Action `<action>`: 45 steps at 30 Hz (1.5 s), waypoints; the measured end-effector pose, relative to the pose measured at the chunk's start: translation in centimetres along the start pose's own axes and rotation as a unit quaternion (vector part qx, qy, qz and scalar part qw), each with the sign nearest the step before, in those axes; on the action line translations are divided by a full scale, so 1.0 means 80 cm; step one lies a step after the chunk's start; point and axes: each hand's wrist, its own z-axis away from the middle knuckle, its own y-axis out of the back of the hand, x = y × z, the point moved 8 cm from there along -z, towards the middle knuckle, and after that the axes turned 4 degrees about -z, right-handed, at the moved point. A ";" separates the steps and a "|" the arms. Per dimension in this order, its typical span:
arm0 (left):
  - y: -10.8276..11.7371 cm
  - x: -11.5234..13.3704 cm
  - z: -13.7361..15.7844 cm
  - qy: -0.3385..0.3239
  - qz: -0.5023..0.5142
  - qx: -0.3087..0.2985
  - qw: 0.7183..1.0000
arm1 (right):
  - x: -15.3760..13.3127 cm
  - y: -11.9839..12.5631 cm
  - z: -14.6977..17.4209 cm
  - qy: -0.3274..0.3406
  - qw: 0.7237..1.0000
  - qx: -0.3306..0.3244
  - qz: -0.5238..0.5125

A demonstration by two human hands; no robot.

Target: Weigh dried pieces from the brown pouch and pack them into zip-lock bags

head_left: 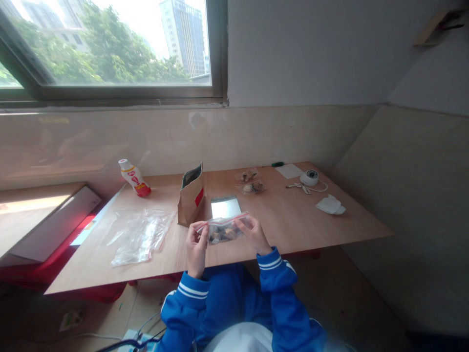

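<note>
A clear zip bag [224, 232] with a red-edged seal is held up above the table's front edge, with dark and tan pieces inside that I cannot name. My left hand [198, 242] pinches its left top corner between thumb and fingers. At the other end of the seal, my right hand [253, 233] grips the bag in the same way. Just beyond the bag lies a flat device with a bright, shiny top [224, 207]. A brown paper pouch [190, 200] with a red label stands upright with its top open, to the left of that device.
Several flat clear bags [141, 237] lie at the left, below a white and red bottle [134, 178]. Two filled bags [252, 187] rest at the back. Rightward are white paper [288, 170], a green-handled tool [277, 165], a white dome camera [309, 177] with cable, and crumpled tissue [330, 205].
</note>
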 end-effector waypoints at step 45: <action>-0.013 0.016 -0.009 -0.030 -0.065 -0.121 0.990 | 0.017 -0.013 -0.009 0.005 0.999 -0.027 0.030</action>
